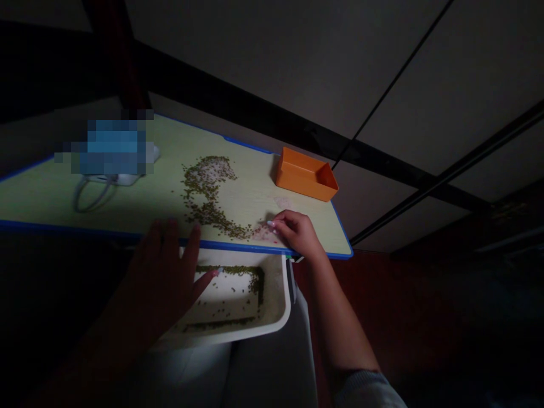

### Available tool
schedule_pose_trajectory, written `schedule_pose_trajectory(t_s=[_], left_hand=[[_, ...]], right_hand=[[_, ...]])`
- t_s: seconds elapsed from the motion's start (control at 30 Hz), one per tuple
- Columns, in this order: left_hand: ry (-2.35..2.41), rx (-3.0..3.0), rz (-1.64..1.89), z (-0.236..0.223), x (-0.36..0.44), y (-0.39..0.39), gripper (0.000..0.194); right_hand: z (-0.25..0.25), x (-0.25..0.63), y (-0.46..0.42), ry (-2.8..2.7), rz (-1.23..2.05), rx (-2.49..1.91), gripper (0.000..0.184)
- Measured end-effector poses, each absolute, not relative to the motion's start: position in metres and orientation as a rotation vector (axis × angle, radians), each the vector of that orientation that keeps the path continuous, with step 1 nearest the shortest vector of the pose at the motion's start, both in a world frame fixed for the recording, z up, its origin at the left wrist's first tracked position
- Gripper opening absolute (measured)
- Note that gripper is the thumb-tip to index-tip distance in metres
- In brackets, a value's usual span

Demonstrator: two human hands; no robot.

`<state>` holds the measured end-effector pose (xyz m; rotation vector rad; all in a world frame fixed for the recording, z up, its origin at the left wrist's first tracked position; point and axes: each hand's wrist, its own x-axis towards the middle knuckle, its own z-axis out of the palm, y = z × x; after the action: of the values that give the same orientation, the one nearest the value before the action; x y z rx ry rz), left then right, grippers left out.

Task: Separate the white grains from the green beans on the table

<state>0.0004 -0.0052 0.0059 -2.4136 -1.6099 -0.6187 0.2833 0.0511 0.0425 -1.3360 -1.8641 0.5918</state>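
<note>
On the desk (250,175), green bits (204,213) make a bendy trail.
The right hand (300,232) has its grip nearly closed by pink bits (261,231), at the trail's four o'clock end; I cannot tell if it pinches any. The left hand (164,277) is spread wide, its thumb over the white tub (285,306). Some green bits are in the tub; lots lie on the desk. An orange box (304,186) sits at twelve o'clock from the right hand.
</note>
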Motion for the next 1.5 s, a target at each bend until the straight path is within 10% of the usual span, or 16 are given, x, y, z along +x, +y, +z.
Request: schedule_pose_trajectory(t_s=[1.5], left_hand=[[-1.649, -2.350, -0.538, -0.001, 0.002, -0.002, 0.079]], right_hand=[[0.044, 0.271, 0.052, -1.564, 0.889, -1.204, 0.033]])
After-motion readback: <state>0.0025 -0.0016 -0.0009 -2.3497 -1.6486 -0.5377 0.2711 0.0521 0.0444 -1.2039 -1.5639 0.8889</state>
